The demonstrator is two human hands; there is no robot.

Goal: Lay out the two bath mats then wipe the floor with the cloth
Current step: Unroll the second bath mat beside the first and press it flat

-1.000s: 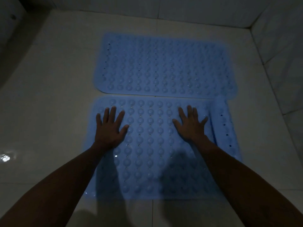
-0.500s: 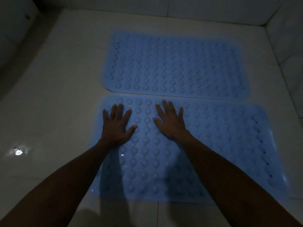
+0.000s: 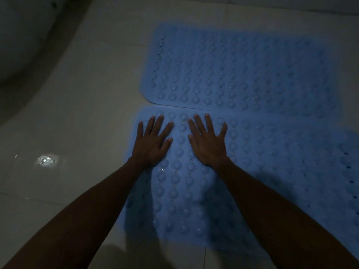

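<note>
Two light blue bath mats with rows of round bumps lie flat on the pale tiled floor, one behind the other with edges nearly touching. The far mat [image 3: 242, 68] lies toward the back wall. On the near mat [image 3: 272, 162], my left hand [image 3: 152, 143] and my right hand [image 3: 208, 141] press palm down with fingers spread, side by side near its far left corner. Neither hand holds anything. No cloth is in view.
Glossy pale floor tiles [image 3: 77, 123] stretch to the left, with a bright light reflection [image 3: 45, 161]. A dark curved fixture base [image 3: 23, 45] stands at the upper left. The back wall's foot [image 3: 252, 6] runs along the top.
The folded right end of the near mat has been laid flat. My right hand has slid left to sit close beside my left hand, and the view has shifted left.
</note>
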